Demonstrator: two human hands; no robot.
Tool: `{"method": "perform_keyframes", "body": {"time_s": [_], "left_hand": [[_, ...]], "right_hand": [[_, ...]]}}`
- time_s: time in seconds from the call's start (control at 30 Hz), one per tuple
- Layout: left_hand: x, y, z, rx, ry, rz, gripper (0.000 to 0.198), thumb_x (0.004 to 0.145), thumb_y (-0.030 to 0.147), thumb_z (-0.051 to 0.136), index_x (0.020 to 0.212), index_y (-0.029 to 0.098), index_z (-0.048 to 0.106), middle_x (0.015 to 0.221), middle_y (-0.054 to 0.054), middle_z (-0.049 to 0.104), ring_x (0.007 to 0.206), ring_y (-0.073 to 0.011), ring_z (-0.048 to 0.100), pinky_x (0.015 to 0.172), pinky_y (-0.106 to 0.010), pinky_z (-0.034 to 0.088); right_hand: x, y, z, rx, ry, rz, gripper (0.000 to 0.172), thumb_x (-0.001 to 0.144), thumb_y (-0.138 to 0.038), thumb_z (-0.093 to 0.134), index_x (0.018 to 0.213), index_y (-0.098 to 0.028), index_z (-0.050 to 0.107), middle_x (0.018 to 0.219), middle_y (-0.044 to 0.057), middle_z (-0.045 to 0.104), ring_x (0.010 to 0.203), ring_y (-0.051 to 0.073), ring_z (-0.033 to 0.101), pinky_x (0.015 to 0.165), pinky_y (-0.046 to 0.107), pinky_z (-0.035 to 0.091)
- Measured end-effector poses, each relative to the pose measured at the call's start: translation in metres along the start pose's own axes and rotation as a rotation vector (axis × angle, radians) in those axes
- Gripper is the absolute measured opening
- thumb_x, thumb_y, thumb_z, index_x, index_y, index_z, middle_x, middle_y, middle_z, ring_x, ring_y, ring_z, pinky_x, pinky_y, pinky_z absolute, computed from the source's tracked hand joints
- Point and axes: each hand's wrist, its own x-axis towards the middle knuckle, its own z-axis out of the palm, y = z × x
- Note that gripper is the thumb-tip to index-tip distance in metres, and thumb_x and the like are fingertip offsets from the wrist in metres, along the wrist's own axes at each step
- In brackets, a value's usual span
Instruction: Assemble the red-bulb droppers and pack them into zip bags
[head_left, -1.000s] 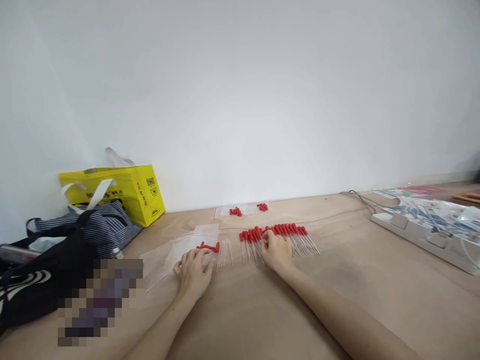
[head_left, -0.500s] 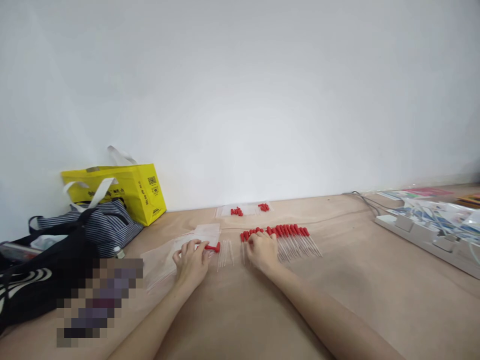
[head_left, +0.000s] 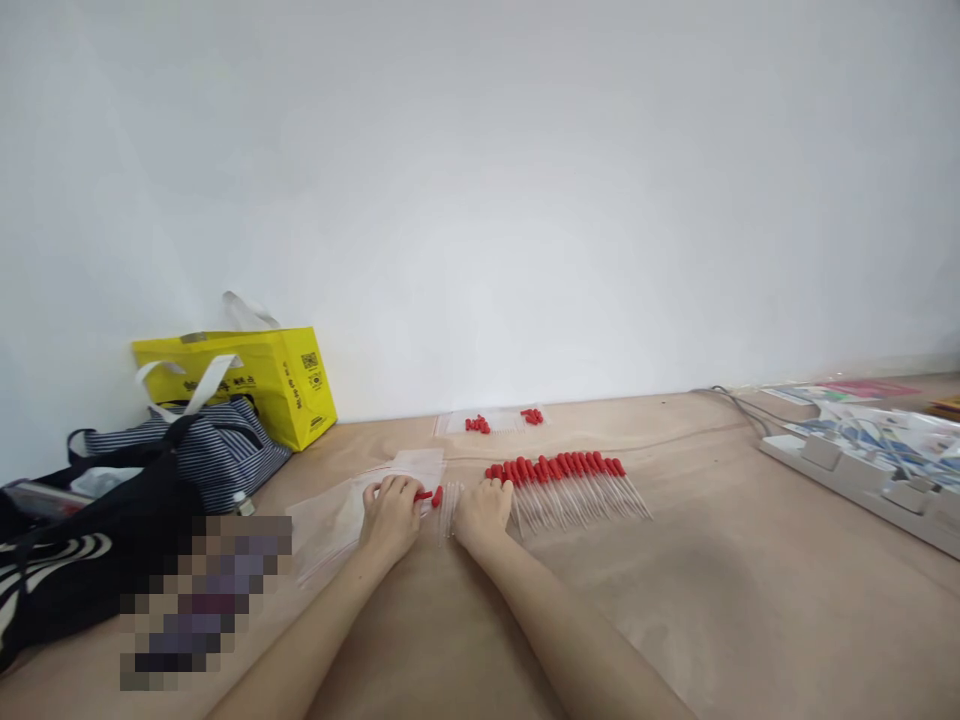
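Note:
My left hand (head_left: 391,520) rests over clear plastic bags (head_left: 337,515), its fingers curled in, with a red rubber bulb (head_left: 424,496) poking out at the fingertips. Another red rubber bulb (head_left: 437,496) lies just to the right of it. Several thin clear tubes (head_left: 448,508) without bulbs lie between my two hands. My right hand (head_left: 484,510) is closed beside these tubes, and whatever its fingers grip is hidden. To its right is a slanting row of droppers (head_left: 570,485), clear tubes topped with red bulbs; the hand covers the row's left end.
Near the wall lies a clear bag (head_left: 502,422) with red bulbs on it in two clusters. At left stand a yellow bag (head_left: 300,390), a striped bag (head_left: 232,450) and a black bag (head_left: 82,560). A white power strip (head_left: 862,480) with cables lies at right.
My right hand has moved left from the dropper row to beside the bare tubes, uncovering more of the row. My left hand stays by the red bulbs. The view has shifted slightly.

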Motion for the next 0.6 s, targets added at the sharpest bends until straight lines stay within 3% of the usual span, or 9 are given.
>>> {"method": "perform_keyframes", "body": {"time_s": [0.13, 0.27, 0.4, 0.5, 0.6], "left_hand": [[-0.017, 0.009, -0.005, -0.032, 0.072, -0.013, 0.017, 0.077, 0.014, 0.042, 0.084, 0.019, 0.057, 0.091, -0.007, 0.064, 0.095, -0.0233, 0.051, 0.085, -0.04, 0.024], [-0.039, 0.028, -0.003, -0.179, 0.106, -0.001, 0.015, 0.077, 0.016, 0.042, 0.086, 0.019, 0.055, 0.09, -0.006, 0.064, 0.091, -0.023, 0.053, 0.081, -0.039, 0.027], [-0.051, 0.051, -0.001, -0.347, 0.045, 0.104, 0.019, 0.077, 0.014, 0.043, 0.09, 0.02, 0.056, 0.089, -0.003, 0.064, 0.088, -0.0222, 0.053, 0.077, -0.038, 0.029], [-0.053, 0.067, -0.002, -0.406, 0.001, 0.178, 0.02, 0.078, 0.013, 0.042, 0.089, 0.021, 0.057, 0.084, -0.002, 0.064, 0.084, -0.0205, 0.054, 0.076, -0.036, 0.03], [-0.052, 0.079, -0.004, -0.433, -0.005, 0.224, 0.017, 0.08, 0.015, 0.044, 0.087, 0.021, 0.058, 0.082, -0.001, 0.064, 0.082, -0.0194, 0.054, 0.077, -0.037, 0.029]], "right_hand": [[-0.006, -0.002, -0.004, -0.039, 0.047, 0.119, 0.033, 0.081, -0.008, 0.031, 0.089, -0.008, 0.062, 0.093, 0.022, 0.06, 0.089, 0.028, 0.052, 0.075, 0.041, 0.028], [-0.018, 0.013, -0.012, 0.018, 0.164, 0.107, 0.027, 0.084, -0.015, 0.032, 0.091, -0.008, 0.057, 0.091, 0.018, 0.06, 0.088, 0.026, 0.052, 0.077, 0.038, 0.027], [-0.043, 0.062, -0.019, 0.257, 0.279, -0.127, 0.021, 0.086, -0.017, 0.03, 0.089, -0.013, 0.051, 0.079, 0.007, 0.062, 0.071, 0.017, 0.054, 0.075, 0.032, 0.029], [-0.068, 0.107, -0.026, 0.359, 0.274, -0.321, 0.021, 0.087, -0.019, 0.031, 0.094, -0.016, 0.051, 0.087, 0.006, 0.062, 0.078, 0.016, 0.054, 0.073, 0.029, 0.033], [-0.088, 0.134, -0.035, 0.412, 0.235, -0.336, 0.023, 0.086, -0.02, 0.032, 0.094, -0.019, 0.054, 0.088, 0.005, 0.062, 0.079, 0.016, 0.055, 0.071, 0.028, 0.036]]}}
